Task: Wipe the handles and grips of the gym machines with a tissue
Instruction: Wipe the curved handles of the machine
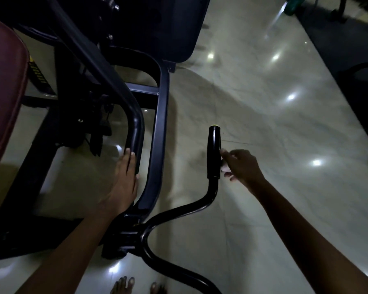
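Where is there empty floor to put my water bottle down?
Right of the black grip and the right hand, the shiny tiled floor lies bare. Left is crowded: machine frame bars, the maroon seat pad, the left hand.

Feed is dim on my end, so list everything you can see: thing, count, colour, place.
handle grip: one, black, centre, upright on a curved bar
curved bar: one, black, lower centre
frame tube: one, black, left of the grip
seat pad: one, maroon, far left
tissue: one, white, mostly hidden in the right hand, beside the grip
floor: pale glossy tiles
left hand: flat on the frame tube
right hand: holds the tissue at the grip
bare feet: two, bottom edge
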The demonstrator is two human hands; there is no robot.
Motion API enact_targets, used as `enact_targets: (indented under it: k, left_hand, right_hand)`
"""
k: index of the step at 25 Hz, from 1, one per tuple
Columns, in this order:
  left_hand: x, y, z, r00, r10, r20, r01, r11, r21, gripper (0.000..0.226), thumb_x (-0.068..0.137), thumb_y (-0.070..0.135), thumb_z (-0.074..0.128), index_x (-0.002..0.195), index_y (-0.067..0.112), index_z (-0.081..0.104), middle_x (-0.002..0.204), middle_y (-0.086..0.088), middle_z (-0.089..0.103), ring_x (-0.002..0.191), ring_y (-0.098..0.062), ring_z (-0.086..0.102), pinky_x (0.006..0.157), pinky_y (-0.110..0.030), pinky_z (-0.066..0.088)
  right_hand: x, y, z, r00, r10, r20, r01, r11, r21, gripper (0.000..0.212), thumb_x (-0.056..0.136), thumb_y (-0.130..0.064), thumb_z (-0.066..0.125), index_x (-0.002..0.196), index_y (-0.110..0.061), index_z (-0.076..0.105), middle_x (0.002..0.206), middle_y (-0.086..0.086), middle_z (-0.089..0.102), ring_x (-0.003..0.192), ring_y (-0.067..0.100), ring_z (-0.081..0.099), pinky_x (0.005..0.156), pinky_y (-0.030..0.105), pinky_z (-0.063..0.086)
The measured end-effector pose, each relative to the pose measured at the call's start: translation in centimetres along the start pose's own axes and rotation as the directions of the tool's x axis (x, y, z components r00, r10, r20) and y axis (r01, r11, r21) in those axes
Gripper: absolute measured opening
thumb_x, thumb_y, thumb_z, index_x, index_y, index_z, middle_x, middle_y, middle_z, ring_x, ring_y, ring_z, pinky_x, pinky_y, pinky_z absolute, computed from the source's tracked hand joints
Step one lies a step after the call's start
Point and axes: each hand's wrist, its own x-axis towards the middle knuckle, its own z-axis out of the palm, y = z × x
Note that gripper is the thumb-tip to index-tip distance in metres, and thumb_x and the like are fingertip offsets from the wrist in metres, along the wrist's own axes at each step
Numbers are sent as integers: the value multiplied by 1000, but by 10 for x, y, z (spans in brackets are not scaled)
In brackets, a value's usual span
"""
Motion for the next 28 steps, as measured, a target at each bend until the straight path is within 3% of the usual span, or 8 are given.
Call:
enact_targets:
  k: [2,4,5,8,11,18,23,28]
  left_hand:
    - [-3,3,-2,1000,5,8,-5,1000,-6,59,95,24,28,141,-14,30,150,-33,25,138,-36,17,111,-39,16]
    - [-7,4,-3,1000,3,16,-3,1000,-12,60,95,25,27,141,-13,30,151,-32,24,139,-36,16,112,-38,15]
    - [-9,5,-5,1000,-1,13,2,1000,-21,60,95,25,28,142,-13,29,152,-30,22,140,-36,17,113,-38,15]
    - [-11,9,-14,999,-34,0,34,998,-55,57,95,15,42,144,-9,27,154,-25,21,143,-37,20,115,-39,17]
    - [-18,26,-31,1000,-14,-1,14,994,-106,61,93,2,51,147,-5,23,156,-19,18,145,-30,16,116,-29,11]
    - [-49,86,-96,1000,11,9,-8,977,-215,63,99,11,46,151,5,12,159,-3,7,147,-15,3,115,-19,2]
    - [-79,97,-113,998,47,37,-38,979,-198,63,96,25,37,150,2,13,159,-7,9,146,-14,2,115,-20,1]
    - [-96,94,-123,991,117,69,-105,983,-150,66,92,32,32,147,-4,23,156,-16,21,146,-26,16,116,-26,8]
  right_hand:
    - [4,-7,-1,964,-227,-141,206,968,-146,22,92,-23,57,84,-4,63,81,11,68,67,21,64,61,29,52]
    - [3,-12,6,892,-424,-156,353,871,-342,12,92,-13,54,88,-3,62,83,5,57,72,18,54,57,15,36]
    - [3,-11,11,854,-502,-135,414,814,-407,10,91,-9,53,90,-3,61,83,5,53,71,19,51,54,14,31]
    - [1,-7,13,745,-657,-118,542,698,-469,8,86,-2,57,92,0,62,87,10,54,70,22,52,56,27,41]
    - [-5,-6,7,691,-718,-84,603,637,-480,14,84,2,53,94,1,63,91,14,57,75,25,54,61,33,47]
    - [-48,-43,-7,591,-806,-25,654,497,-571,17,79,7,59,95,2,61,91,18,59,76,33,56,53,34,47]
    - [-85,-65,-20,600,-800,10,643,475,-600,27,72,12,58,97,2,61,91,17,59,78,34,57,51,41,51]
    - [-126,-65,-30,635,-772,-39,589,516,-622,13,81,1,54,92,0,60,87,17,58,75,35,56,47,41,49]
